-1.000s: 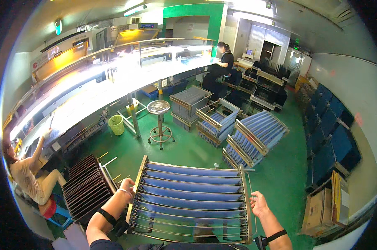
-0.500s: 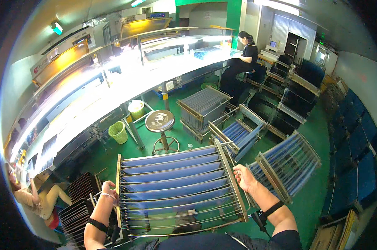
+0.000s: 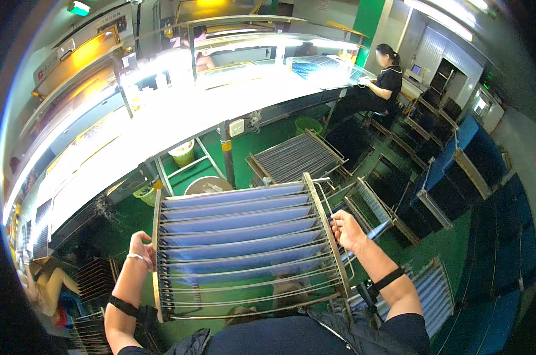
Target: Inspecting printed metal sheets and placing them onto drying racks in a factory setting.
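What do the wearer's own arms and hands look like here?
The left hand and right hand are ungloved. A thin, pale band circles the left wrist; none shows on the right. A black strap goes round each forearm, the left strap and the right strap, each with a dark device beside it. The sleeves are short and dark.

Rack [image 3: 157,284] before stool [image 3: 204,186] and workbench [image 3: 167,118]

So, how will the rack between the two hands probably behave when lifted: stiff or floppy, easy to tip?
The rack is probably stiff, since its side rails look straight. It may tip toward its far end, because the blue sheets fill that part, while the near part looks unfilled.
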A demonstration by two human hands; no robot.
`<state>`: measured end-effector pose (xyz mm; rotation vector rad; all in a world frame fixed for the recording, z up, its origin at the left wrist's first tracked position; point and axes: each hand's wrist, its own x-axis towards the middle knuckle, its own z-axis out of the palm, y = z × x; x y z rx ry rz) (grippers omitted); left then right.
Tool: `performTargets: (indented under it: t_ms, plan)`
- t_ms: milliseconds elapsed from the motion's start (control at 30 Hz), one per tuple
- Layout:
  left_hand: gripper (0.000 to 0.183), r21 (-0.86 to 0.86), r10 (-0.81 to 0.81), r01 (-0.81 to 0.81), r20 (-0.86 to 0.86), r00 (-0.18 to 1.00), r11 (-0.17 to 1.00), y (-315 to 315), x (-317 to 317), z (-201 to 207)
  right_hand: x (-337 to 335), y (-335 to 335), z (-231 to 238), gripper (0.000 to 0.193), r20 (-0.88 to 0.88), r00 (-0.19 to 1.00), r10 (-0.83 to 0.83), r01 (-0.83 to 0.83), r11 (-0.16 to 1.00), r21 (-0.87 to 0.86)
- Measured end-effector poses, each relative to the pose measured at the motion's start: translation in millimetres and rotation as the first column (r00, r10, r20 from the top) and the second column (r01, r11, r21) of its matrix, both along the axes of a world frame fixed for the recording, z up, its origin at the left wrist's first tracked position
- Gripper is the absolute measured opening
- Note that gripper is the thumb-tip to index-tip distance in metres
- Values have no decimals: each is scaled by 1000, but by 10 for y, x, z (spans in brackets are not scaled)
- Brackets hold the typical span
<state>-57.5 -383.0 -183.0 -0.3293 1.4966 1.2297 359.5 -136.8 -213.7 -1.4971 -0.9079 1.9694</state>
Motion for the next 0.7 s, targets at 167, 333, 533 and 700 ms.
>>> performTargets:
  t_ms: [167,333,533,700]
  plan:
    - [28,56,130,-130,10,991,990,1112,-319,-164,-262,1422,-113,14,-62,998,21,-24,999,-42]
    - [24,51,153,-155,44,987,987,2206,-459,-321,-375,2857,-65,18,48,987,156,-155,988,-27]
    - [11,17,181,-182,56,982,983,3640,-5,-265,-388,4408,25,19,231,969,84,-109,989,98]
    - [18,-33,220,-218,166,961,975,4309,31,-769,-467,5457,100,24,323,940,109,-177,966,189]
